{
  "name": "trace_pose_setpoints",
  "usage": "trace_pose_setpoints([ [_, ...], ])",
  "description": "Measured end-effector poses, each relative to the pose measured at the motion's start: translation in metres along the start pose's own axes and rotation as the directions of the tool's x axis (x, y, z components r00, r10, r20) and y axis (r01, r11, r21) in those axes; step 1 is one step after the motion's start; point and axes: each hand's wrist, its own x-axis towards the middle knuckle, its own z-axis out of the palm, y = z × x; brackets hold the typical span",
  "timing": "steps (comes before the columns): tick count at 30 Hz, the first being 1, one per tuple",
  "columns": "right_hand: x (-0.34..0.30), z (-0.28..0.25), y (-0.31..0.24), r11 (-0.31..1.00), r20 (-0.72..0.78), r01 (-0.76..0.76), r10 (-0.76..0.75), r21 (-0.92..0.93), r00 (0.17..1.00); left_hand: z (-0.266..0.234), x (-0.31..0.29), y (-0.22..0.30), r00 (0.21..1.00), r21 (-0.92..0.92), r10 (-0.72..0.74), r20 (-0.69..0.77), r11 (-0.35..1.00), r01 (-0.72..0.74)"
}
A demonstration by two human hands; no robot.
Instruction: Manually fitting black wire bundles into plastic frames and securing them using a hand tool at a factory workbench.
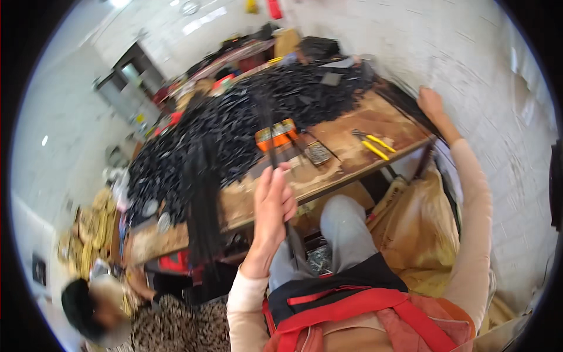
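My left hand is closed round a thin black strip that stands up from the fingers and also hangs below them. It is over the front edge of the wooden worktable. Out at the far right, my right hand is closed beside long black strips along the table's end; what its fingers grip is hidden. Between the hands lie an orange box, a small tray of metal bits and yellow-handled pliers.
A wide heap of short black pieces covers much of the table. Long black strips hang over its front edge. A co-worker sits at the lower left. A large tan sack stands below the table's right end, near the white wall.
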Motion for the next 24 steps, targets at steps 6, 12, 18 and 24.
trace_pose_setpoints([
  [6,0.005,-0.12,-0.162,0.415,0.208,-0.161,-0.071,0.896,0.976,-0.029,-0.001,-0.014,0.999,-0.091,0.027,0.019,0.996,-0.025],
  [12,-0.071,-0.213,-0.329,-0.2,0.355,-0.605,-0.654,0.771,0.668,-0.04,-0.013,-0.013,0.986,-0.091,0.148,-0.08,0.984,-0.156],
  [18,-0.078,-0.243,-0.405,-0.17,0.258,-0.547,-0.743,0.82,0.617,-0.075,-0.043,0.0,0.998,-0.151,0.049,-0.028,0.987,-0.053],
  [24,-0.036,-0.29,-0.388,-0.442,-0.046,-0.145,-0.395,0.885,0.918,-0.108,-0.046,0.0,0.99,-0.129,0.071,-0.12,0.988,-0.086],
])
